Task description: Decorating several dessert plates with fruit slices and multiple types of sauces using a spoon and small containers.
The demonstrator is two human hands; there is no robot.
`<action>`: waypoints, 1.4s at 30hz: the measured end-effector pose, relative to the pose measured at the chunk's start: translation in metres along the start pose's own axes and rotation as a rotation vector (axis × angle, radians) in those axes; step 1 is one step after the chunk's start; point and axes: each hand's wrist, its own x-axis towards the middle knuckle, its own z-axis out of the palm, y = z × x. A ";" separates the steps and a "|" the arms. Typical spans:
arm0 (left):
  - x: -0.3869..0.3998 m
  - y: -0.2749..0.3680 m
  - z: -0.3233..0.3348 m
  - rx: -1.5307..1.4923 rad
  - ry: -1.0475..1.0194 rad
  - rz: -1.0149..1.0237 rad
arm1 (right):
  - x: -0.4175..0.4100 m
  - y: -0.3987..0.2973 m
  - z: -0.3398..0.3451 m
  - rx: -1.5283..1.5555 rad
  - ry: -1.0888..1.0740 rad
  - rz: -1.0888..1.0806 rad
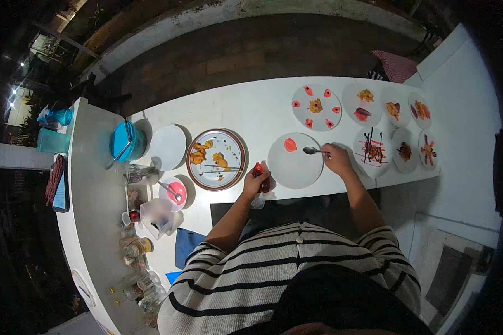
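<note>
My left hand (255, 182) grips a small bottle of red sauce (265, 185) at the near edge of the white counter. In my right hand (337, 158) is a metal spoon (312, 150), its bowl above the right part of a white plate (295, 176). One pinkish-red smear of sauce (290, 145) lies on that plate's upper part. Left of my left hand, a brown-rimmed plate (242, 144) carries fried food pieces (198, 155) and metal tongs (222, 168). A bowl of pink sauce (176, 193) with a spoon in it stands further left.
Several plated portions, including a plate with red dabs around its edge (316, 123), fill the counter's right side. At left stand an empty white plate (167, 146), a blue tub (128, 142), a jar of cutlery (138, 174), bottles and jars (140, 247). A white wall bounds the right.
</note>
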 end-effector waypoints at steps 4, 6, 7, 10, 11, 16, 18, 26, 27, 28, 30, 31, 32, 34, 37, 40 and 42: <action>0.009 -0.004 0.016 0.162 0.073 0.069 | -0.043 0.052 0.032 0.186 0.163 0.105; 0.018 -0.003 0.025 0.290 0.117 0.146 | -0.061 0.069 0.065 0.348 0.148 0.220; 0.023 -0.005 0.015 0.346 0.161 0.177 | -0.063 0.052 0.071 0.478 0.072 0.295; 0.030 -0.005 0.007 0.515 0.220 0.194 | -0.068 0.029 0.098 0.786 0.117 0.357; 0.030 -0.002 0.008 0.628 0.242 0.179 | -0.067 0.029 0.105 0.957 0.137 0.445; 0.004 -0.004 0.014 0.618 0.240 0.117 | -0.028 0.026 0.106 0.620 0.142 0.352; -0.016 -0.004 0.026 0.642 0.135 0.230 | -0.009 0.033 0.109 0.471 0.381 -0.035; -0.051 0.012 0.020 0.537 0.227 0.079 | -0.017 0.006 0.114 0.668 0.185 0.228; -0.048 0.014 0.018 0.422 0.256 0.050 | -0.016 0.002 0.117 0.623 0.224 0.188; -0.045 0.013 0.016 0.473 0.219 0.167 | -0.015 0.000 0.119 0.579 0.263 0.146; -0.044 0.014 0.016 0.498 0.153 0.136 | -0.008 0.004 0.114 0.624 0.260 0.161; -0.044 0.014 0.018 0.527 0.078 0.105 | -0.003 0.007 0.110 0.671 0.262 0.182; -0.047 0.013 0.021 0.437 0.009 0.039 | 0.002 0.010 0.106 0.608 0.327 0.093; -0.048 0.010 0.014 0.480 -0.070 -0.026 | 0.007 0.004 0.086 0.478 0.363 -0.036; -0.048 0.012 0.009 0.658 -0.117 -0.011 | -0.002 -0.017 0.050 0.296 0.347 -0.101; -0.057 0.054 0.031 0.499 -0.111 0.071 | -0.014 -0.019 0.038 0.458 0.165 -0.118; -0.072 0.088 0.041 0.467 -0.094 0.066 | -0.020 -0.032 0.032 0.597 -0.080 -0.149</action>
